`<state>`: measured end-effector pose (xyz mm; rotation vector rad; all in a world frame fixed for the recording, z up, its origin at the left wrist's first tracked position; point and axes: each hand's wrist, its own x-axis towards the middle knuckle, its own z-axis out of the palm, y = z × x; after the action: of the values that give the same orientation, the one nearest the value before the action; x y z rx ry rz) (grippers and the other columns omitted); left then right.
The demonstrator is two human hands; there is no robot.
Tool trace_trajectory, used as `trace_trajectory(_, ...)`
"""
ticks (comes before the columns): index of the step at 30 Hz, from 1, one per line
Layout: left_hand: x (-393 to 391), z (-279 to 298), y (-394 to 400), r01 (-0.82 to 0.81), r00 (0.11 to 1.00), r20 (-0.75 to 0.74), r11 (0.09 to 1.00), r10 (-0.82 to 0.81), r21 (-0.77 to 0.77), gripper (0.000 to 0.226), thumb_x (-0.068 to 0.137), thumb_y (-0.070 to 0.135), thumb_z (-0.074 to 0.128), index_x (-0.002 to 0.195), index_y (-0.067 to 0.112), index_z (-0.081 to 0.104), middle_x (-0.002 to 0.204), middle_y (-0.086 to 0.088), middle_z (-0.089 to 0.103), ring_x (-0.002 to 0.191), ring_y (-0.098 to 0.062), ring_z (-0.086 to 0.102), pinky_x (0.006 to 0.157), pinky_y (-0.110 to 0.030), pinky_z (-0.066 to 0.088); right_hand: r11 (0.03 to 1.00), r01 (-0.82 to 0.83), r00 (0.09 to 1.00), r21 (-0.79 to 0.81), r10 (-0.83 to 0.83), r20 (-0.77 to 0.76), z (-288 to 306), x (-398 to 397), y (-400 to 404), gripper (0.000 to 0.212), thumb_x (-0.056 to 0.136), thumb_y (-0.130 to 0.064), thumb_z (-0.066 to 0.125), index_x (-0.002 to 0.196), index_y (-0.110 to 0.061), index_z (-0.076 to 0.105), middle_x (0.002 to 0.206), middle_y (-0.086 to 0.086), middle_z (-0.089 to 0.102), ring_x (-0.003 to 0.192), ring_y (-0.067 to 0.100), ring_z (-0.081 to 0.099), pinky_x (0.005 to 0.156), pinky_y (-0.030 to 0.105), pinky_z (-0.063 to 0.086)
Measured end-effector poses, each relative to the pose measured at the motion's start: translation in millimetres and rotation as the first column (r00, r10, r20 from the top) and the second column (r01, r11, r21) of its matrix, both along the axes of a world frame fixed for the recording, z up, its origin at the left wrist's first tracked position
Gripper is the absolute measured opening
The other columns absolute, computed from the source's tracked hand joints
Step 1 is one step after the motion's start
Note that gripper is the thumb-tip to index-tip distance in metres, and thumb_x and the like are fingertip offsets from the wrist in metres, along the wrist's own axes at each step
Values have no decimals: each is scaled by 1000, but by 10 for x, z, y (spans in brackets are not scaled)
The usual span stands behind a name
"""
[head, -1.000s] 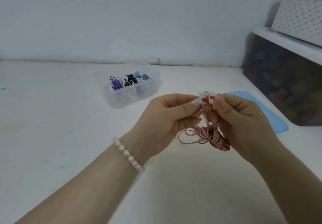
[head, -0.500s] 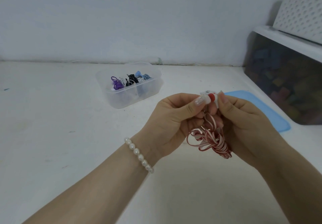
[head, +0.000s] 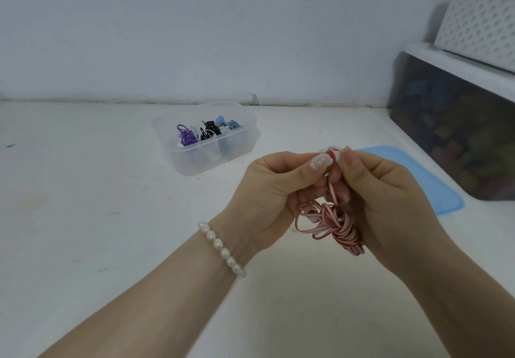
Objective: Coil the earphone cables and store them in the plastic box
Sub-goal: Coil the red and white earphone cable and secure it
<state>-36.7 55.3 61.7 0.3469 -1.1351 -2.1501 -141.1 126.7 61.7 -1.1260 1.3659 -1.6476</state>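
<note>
left wrist: pearl bracelet [head: 221, 249] on it, forearm comes in from lower left over the white table [head: 83, 218].
left hand [head: 271, 190]: raised above the table, fingers curled, thumb tip pressed on the red-and-white earbud [head: 333, 154] at the top. Has hold of the earbud end, not spread at all.
right hand [head: 387, 199]: raised too, touching the left at the thumbs, thumb pinches the same earbud from the other side; lower fingers curl round the bundle. Closed grip.
earphone cable [head: 331, 224]: red and white flat cord, hangs between the two palms below the thumbs. Mostly wound into a bundle, wraps sit against the right palm, a few loose loops stick out on the left-hand side. Off the table, touches nothing but the hands.
step (judgement): end of the coil, looks like the earbud end is being tucked or tied off. This pair not stored yet.
blue lid [head: 418, 182]: flat on the table just behind the right hand, partly hidden by it.
plastic box [head: 211, 159]: clear, open, on the table. Well apart from the hands.
in box: purple coil [head: 186, 137], black coil [head: 209, 132], light blue coil [head: 230, 125] along the far side; the near part looks free, walls too cloudy to be sure.
key relation: box lies ahead and to the left of the hands, long axis running left-near to right-far. Left hand is nearer to it; right hand holds most of the bundle, so the drop-off likely means a reach forward-left across.
far right: dark bin [head: 451, 134] with a white perforated basket [head: 479, 20] on top, against the wall [head: 195, 23].
</note>
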Motion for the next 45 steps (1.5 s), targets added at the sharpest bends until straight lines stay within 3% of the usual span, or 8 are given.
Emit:
trace_trajectory(5, -4, -26, -8, -1, 1000, 10, 1000, 1, 22, 14, 59, 13, 63, 51, 2, 64, 51, -7, 62, 40, -16, 59, 42, -17, 48, 999, -32, 998, 5, 33, -60, -13, -54, -4, 37, 66, -55, 57, 56, -19, 60, 46, -5, 44, 45, 12, 37, 46, 22, 34)
trace_trajectory(10, 10, -19, -13, 28, 1000, 4, 998, -28, 56, 15, 63, 11, 58, 56, -2, 62, 51, -8, 59, 40, -14, 58, 42, -16, 48, 997, -78, 994, 3, 78, -76, -17, -74, 7, 43, 62, -63, 63, 57, -20, 59, 48, -5, 43, 54, 24, 31, 53, 34, 29)
trace_trajectory(14, 35, -21, -48, 70, 996, 50, 997, -71, 20, 11, 51, 18, 66, 54, 9, 70, 49, -1, 59, 42, -6, 56, 45, -14, 49, 991, -135, 987, 23, 133, 87, 39, -42, 17, 30, 66, -42, 57, 49, -18, 58, 43, -2, 41, 43, 13, 39, 47, 21, 37)
trace_trajectory(17, 53, -35, -79, 127, 991, 50, 992, -128, 6, 12, 56, 16, 62, 57, 8, 71, 52, -2, 60, 42, -5, 55, 46, -14, 49, 980, -197, 965, 43, 186, 183, 79, -38, 37, 31, 69, -35, 52, 46, -14, 56, 40, -1, 40, 39, 9, 42, 43, 15, 39)
trace_trajectory(28, 84, -31, -141, 99, 995, 57, 963, -87, -250, 13, 54, 21, 69, 63, 14, 75, 58, -1, 69, 48, -6, 56, 50, -15, 47, 941, -314, 900, 127, 252, 357, 157, -27, 71, 31, 66, -36, 57, 48, -11, 53, 51, 7, 31, 47, 13, 41, 45, 23, 46)
trace_trajectory(41, 6, -56, -32, 69, 997, 14, 997, -70, 26, 19, 48, 19, 67, 60, 6, 73, 52, 0, 60, 42, -4, 53, 45, -14, 48, 995, -85, 996, 49, 86, -10, 92, -51, 43, 29, 61, -46, 60, 51, -18, 62, 44, -3, 44, 45, 10, 39, 46, 20, 37)
trace_trajectory(43, 1, -66, -26, 64, 998, 4, 998, -65, 16, 19, 48, 19, 67, 61, 6, 73, 52, -1, 61, 42, -4, 54, 45, -14, 48, 995, -81, 997, 52, 80, 6, 105, -40, 47, 30, 63, -44, 58, 51, -18, 63, 43, -3, 46, 43, 9, 41, 46, 19, 39)
trace_trajectory(45, 8, -71, -34, 66, 998, -18, 997, -67, -33, 17, 50, 17, 67, 60, 6, 73, 54, -2, 64, 43, -5, 55, 46, -14, 48, 989, -120, 983, 82, 106, 151, 135, -32, 62, 30, 67, -37, 55, 50, -12, 61, 43, 2, 47, 42, 10, 46, 45, 18, 42)
